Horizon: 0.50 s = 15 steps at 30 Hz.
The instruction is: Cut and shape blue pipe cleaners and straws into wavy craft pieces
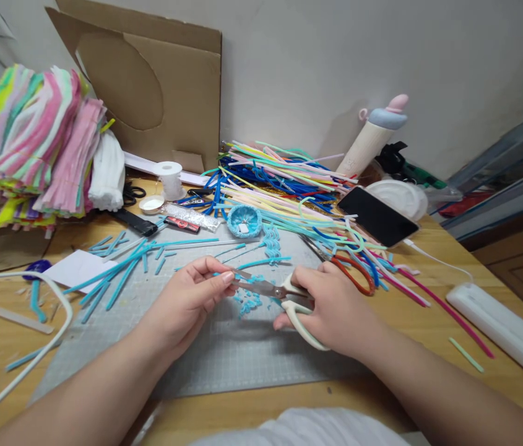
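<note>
My right hand [335,303] grips a pair of scissors [261,287] with pale handles, the blades parted and pointing left. At the blade tips, the thumb and fingers of my left hand [196,294] are pinched together; what they hold, if anything, is too small to make out. Small blue fuzzy clippings [248,303] lie on the grey cutting mat [242,371] beneath the blades. Beyond my hands sits a small round blue cup [244,221] of pipe cleaner, with a wavy blue strip [271,244] to its right. Blue pipe-cleaner lengths [122,282] are scattered left of my left hand.
Orange-handled scissors [356,272] lie just beyond my right hand. A colourful pipe-cleaner pile [284,179] fills the back, with a phone [377,214] to its right. Bundled pipe cleaners [29,136] stand at left, near cardboard [187,87]. A power strip [497,328] lies right.
</note>
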{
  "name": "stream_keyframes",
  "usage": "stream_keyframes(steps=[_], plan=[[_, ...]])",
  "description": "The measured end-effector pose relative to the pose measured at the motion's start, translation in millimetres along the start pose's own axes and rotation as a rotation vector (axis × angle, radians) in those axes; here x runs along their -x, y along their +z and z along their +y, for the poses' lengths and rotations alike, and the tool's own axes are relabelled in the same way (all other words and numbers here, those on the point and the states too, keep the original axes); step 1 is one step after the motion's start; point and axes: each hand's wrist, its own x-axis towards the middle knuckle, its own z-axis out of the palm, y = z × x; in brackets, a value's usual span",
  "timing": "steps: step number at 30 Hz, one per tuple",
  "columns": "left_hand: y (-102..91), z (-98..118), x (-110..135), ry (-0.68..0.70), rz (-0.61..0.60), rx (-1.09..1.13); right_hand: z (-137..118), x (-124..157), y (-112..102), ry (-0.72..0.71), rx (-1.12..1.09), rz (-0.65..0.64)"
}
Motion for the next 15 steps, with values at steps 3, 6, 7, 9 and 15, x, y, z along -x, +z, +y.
stream_keyframes(steps=[3,6,7,9,15], plan=[[-0.1,-0.4,0.0,0.002,-0.009,-0.003,-0.9,0.1,-0.5,0.019,-0.006,-0.011],[0.0,-0.4,0.0,-0.004,-0.010,0.001,-0.5,0.4,0.7,0.021,-0.017,-0.005],[0.1,-0.3,-0.1,-0.005,-0.010,0.005,-0.1,0.6,1.4,0.021,-0.020,-0.004],[0.2,-0.1,-0.1,-0.007,-0.012,0.009,0.8,1.0,2.8,0.030,-0.026,-0.002],[0.1,-0.9,-0.2,-0.006,-0.015,0.018,1.3,1.4,5.6,0.046,-0.050,-0.004]])
